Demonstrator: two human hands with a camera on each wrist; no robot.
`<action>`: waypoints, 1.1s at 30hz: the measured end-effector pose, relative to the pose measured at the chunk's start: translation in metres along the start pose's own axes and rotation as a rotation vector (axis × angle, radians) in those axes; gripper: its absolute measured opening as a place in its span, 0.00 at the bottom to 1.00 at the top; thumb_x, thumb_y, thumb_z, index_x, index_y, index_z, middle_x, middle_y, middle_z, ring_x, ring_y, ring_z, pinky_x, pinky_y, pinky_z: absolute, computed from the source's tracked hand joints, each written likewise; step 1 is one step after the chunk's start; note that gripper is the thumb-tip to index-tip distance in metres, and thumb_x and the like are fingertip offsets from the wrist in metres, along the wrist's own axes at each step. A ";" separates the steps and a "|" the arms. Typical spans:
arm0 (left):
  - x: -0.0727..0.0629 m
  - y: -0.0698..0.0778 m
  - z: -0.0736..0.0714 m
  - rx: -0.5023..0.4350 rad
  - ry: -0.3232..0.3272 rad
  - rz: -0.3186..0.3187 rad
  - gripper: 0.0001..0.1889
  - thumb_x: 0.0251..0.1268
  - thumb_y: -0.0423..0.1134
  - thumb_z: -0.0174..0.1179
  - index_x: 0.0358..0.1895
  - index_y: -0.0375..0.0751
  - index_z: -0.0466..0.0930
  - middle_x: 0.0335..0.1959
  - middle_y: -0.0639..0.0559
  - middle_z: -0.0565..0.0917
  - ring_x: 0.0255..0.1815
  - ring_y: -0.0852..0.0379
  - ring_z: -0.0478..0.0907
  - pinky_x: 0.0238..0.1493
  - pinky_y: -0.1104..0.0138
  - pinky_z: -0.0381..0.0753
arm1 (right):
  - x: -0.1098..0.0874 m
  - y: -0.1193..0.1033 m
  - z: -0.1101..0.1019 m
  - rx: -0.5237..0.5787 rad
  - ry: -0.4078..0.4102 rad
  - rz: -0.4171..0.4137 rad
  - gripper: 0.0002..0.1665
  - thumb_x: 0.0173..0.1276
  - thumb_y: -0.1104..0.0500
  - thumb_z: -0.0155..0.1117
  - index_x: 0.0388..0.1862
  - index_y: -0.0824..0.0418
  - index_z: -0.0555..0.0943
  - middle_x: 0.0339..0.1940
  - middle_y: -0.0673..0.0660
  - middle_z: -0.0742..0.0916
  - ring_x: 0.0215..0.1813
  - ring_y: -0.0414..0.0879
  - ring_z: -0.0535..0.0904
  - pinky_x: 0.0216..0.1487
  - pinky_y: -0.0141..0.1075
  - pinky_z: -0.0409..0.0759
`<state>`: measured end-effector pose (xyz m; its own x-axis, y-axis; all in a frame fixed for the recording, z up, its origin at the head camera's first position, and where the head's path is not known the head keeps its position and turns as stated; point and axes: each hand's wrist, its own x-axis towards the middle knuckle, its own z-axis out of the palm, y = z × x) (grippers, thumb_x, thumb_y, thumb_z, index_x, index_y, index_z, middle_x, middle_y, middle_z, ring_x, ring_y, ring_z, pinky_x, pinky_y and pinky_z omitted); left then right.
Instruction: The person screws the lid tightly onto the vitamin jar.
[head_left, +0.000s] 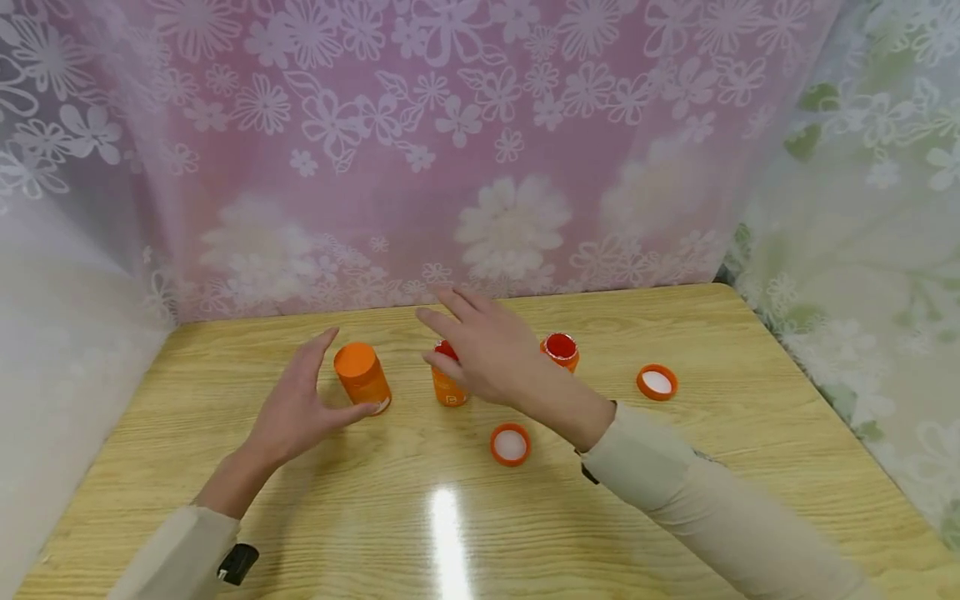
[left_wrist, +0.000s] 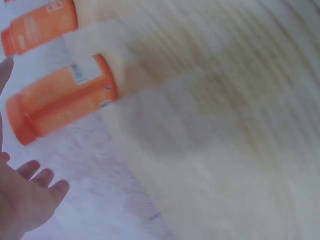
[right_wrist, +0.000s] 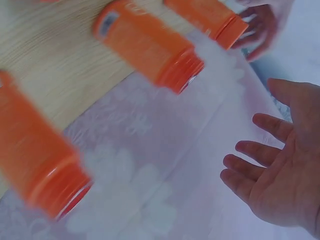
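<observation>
An orange bottle [head_left: 363, 379] with its lid on stands at the left. My left hand [head_left: 296, 408] is spread beside it, thumb near its base and fingers by its far side. In the left wrist view a gap shows between this bottle [left_wrist: 65, 100] and the fingers. Over the middle bottle [head_left: 450, 389], lidless with a red inside, reaches my right hand [head_left: 483, 346], fingers extended and holding nothing. It partly covers that bottle's mouth in the head view. The right wrist view shows the middle bottle [right_wrist: 145, 45] apart from the right palm.
A third lidless bottle [head_left: 561, 348] stands behind my right wrist, partly hidden. Two orange lids lie white side up: one lid [head_left: 511, 445] in front of the middle, another lid [head_left: 657, 382] to the right. A floral curtain [head_left: 480, 167] hangs along the wooden table's [head_left: 360, 517] back edge.
</observation>
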<state>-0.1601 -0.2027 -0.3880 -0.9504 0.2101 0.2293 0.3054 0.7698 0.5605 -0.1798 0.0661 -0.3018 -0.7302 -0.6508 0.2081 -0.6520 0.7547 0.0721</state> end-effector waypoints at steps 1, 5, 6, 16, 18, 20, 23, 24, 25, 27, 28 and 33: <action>0.000 0.003 -0.001 0.035 0.026 0.039 0.59 0.42 0.60 0.74 0.76 0.49 0.48 0.71 0.38 0.58 0.68 0.35 0.58 0.56 0.36 0.63 | -0.006 0.004 0.000 -0.002 0.014 -0.001 0.32 0.72 0.41 0.52 0.71 0.52 0.67 0.72 0.57 0.66 0.72 0.54 0.60 0.69 0.44 0.58; 0.000 0.017 0.000 0.145 0.140 0.231 0.54 0.40 0.55 0.76 0.73 0.42 0.57 0.68 0.39 0.63 0.65 0.36 0.63 0.57 0.40 0.66 | -0.028 0.016 0.000 -0.006 0.052 -0.002 0.32 0.71 0.41 0.53 0.70 0.53 0.69 0.72 0.58 0.67 0.71 0.54 0.60 0.69 0.44 0.59; -0.001 0.021 0.001 0.166 0.164 0.277 0.53 0.40 0.54 0.76 0.72 0.41 0.58 0.67 0.39 0.64 0.65 0.37 0.63 0.57 0.41 0.66 | -0.033 0.018 0.001 -0.001 0.061 -0.001 0.32 0.71 0.41 0.54 0.69 0.53 0.69 0.72 0.58 0.67 0.71 0.55 0.61 0.68 0.45 0.60; -0.004 0.056 0.020 0.232 0.248 0.486 0.51 0.39 0.51 0.77 0.68 0.34 0.62 0.65 0.37 0.67 0.66 0.39 0.63 0.61 0.46 0.65 | -0.072 0.018 0.019 0.036 0.142 -0.033 0.30 0.69 0.43 0.57 0.67 0.53 0.72 0.70 0.58 0.70 0.68 0.55 0.66 0.58 0.47 0.73; -0.005 0.061 0.025 0.218 0.249 0.489 0.50 0.40 0.50 0.77 0.68 0.32 0.62 0.65 0.37 0.67 0.66 0.40 0.63 0.61 0.47 0.66 | -0.078 0.017 0.024 0.039 0.152 -0.043 0.30 0.68 0.43 0.58 0.66 0.53 0.73 0.69 0.58 0.71 0.67 0.54 0.67 0.58 0.46 0.74; -0.006 0.065 0.030 0.191 0.249 0.476 0.49 0.41 0.49 0.76 0.68 0.32 0.62 0.66 0.38 0.67 0.65 0.40 0.65 0.60 0.49 0.68 | -0.083 0.015 0.030 0.037 0.157 -0.052 0.30 0.68 0.43 0.59 0.65 0.53 0.74 0.68 0.58 0.72 0.67 0.54 0.68 0.57 0.45 0.74; -0.008 0.069 0.037 0.144 0.229 0.427 0.48 0.44 0.49 0.76 0.68 0.33 0.62 0.66 0.39 0.66 0.64 0.42 0.66 0.58 0.50 0.71 | -0.091 0.014 0.041 0.036 0.150 -0.068 0.29 0.67 0.43 0.60 0.64 0.54 0.74 0.67 0.58 0.73 0.66 0.54 0.69 0.57 0.46 0.74; -0.008 0.070 0.039 0.131 0.221 0.407 0.48 0.45 0.49 0.75 0.69 0.33 0.62 0.66 0.40 0.66 0.64 0.43 0.66 0.57 0.50 0.72 | -0.094 0.014 0.045 0.037 0.141 -0.073 0.29 0.67 0.43 0.60 0.64 0.54 0.75 0.67 0.59 0.73 0.66 0.55 0.70 0.58 0.46 0.73; -0.009 0.071 0.042 0.121 0.210 0.388 0.47 0.46 0.48 0.75 0.69 0.34 0.62 0.67 0.40 0.66 0.64 0.43 0.66 0.56 0.51 0.73 | -0.096 0.014 0.048 0.036 0.133 -0.075 0.29 0.68 0.43 0.60 0.64 0.55 0.75 0.67 0.59 0.73 0.65 0.55 0.70 0.58 0.46 0.73; -0.009 0.072 0.047 0.103 0.180 0.346 0.47 0.48 0.49 0.74 0.70 0.35 0.61 0.67 0.41 0.66 0.64 0.44 0.67 0.55 0.51 0.74 | -0.100 0.014 0.054 0.036 0.108 -0.074 0.29 0.68 0.43 0.59 0.64 0.55 0.75 0.67 0.60 0.73 0.65 0.56 0.70 0.59 0.46 0.72; -0.009 0.073 0.049 0.095 0.165 0.328 0.46 0.48 0.49 0.74 0.70 0.35 0.61 0.67 0.41 0.66 0.64 0.44 0.67 0.54 0.51 0.74 | -0.101 0.014 0.057 0.041 0.097 -0.072 0.28 0.69 0.44 0.58 0.63 0.55 0.75 0.67 0.60 0.73 0.65 0.56 0.70 0.60 0.46 0.71; -0.007 0.075 0.061 0.047 0.102 0.227 0.45 0.52 0.50 0.71 0.71 0.36 0.59 0.66 0.42 0.67 0.64 0.44 0.67 0.56 0.50 0.72 | -0.108 0.014 0.069 0.073 0.024 -0.035 0.27 0.70 0.43 0.56 0.63 0.53 0.75 0.68 0.59 0.72 0.65 0.56 0.70 0.59 0.47 0.72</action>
<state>-0.1343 -0.1093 -0.3960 -0.8461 0.3206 0.4259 0.5051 0.7375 0.4482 -0.1242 0.1409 -0.3901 -0.7022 -0.6737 0.2301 -0.6909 0.7229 0.0083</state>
